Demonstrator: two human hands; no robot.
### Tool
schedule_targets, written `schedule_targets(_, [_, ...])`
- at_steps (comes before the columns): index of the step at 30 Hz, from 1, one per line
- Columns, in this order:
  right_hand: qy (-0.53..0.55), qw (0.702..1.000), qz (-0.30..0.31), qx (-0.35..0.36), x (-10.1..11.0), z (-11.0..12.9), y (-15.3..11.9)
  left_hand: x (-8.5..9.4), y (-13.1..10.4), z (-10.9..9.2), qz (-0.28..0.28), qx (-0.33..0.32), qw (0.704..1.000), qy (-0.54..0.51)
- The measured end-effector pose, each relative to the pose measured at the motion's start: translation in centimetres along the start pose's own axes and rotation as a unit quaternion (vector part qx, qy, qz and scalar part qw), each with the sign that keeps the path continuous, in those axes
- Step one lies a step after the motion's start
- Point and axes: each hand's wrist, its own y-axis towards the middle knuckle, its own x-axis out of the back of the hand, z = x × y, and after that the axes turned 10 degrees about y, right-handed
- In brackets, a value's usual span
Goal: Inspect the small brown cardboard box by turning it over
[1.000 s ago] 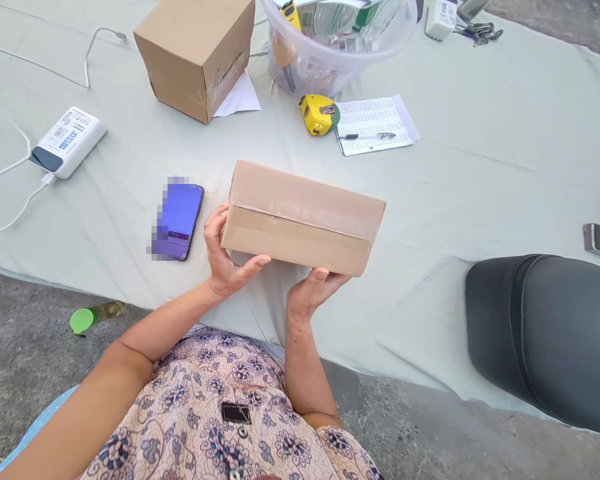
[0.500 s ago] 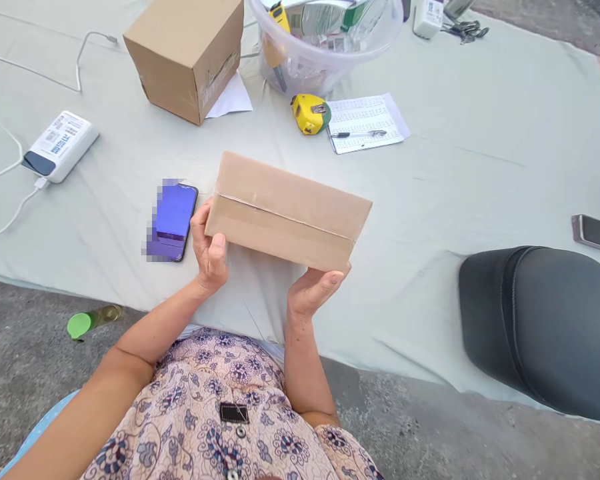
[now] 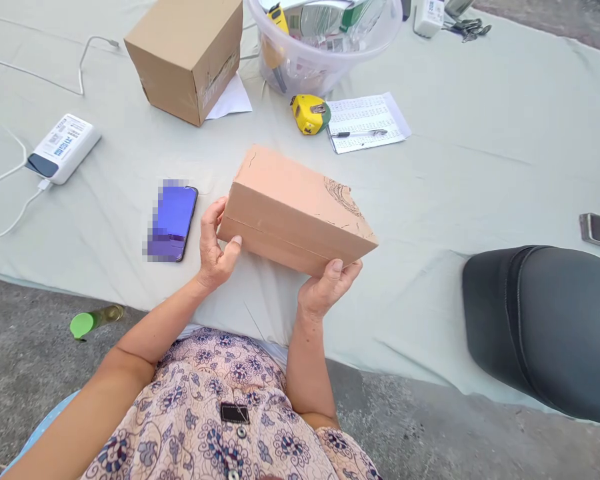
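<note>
Between my two hands a small brown cardboard box (image 3: 295, 217) is held tilted above the cloth, its long taped side facing me. Dark scribbled lines mark its upper face near the right end. My left hand (image 3: 219, 248) grips the left end, thumb on the near side. At the right end, my right hand (image 3: 327, 287) holds the lower near corner with its thumb against the side; some fingers are hidden under the box. A phone (image 3: 173, 220) with a lit blue screen lies just left of my left hand.
Beyond the box are a yellow tape measure (image 3: 310, 115), a printed sheet (image 3: 367, 123) with a pen (image 3: 359, 134), a plastic basket (image 3: 325, 63) and a larger carton (image 3: 175, 60). A white power bank (image 3: 65, 148) lies left; a black padded seat (image 3: 550, 327) stands right.
Both hands have turned the box, bringing its scribbled upper face into view, and shifted it slightly right. The grip stays at both ends.
</note>
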Motion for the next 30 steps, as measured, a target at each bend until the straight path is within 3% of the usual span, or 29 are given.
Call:
schedule_targets(6, [0.033,0.999,0.014,0.020,0.01,-0.22,-0.30,0.13,0.40,-0.31,-0.042,0.032,0.998,0.020])
schedule_targets(11, [0.058,0.998,0.000,0.025,-0.45,-0.05,-0.25,0.27,0.24,-0.28,-0.039,0.049,0.998,-0.005])
schedule_targets(20, [0.005,0.999,-0.039,-0.008,-0.32,-0.53,-0.22,0.07,0.59,-0.18,-0.063,0.091,0.993,-0.038])
schedule_targets(25, [-0.029,0.998,-0.027,-0.051,-0.38,-0.49,-0.27,-0.12,0.75,-0.37,-0.050,0.147,0.987,-0.030])
schedule_targets(30, [-0.060,0.997,-0.021,-0.047,-0.52,-1.01,-0.57,-0.69,0.24,0.08,-0.050,0.145,0.988,-0.027])
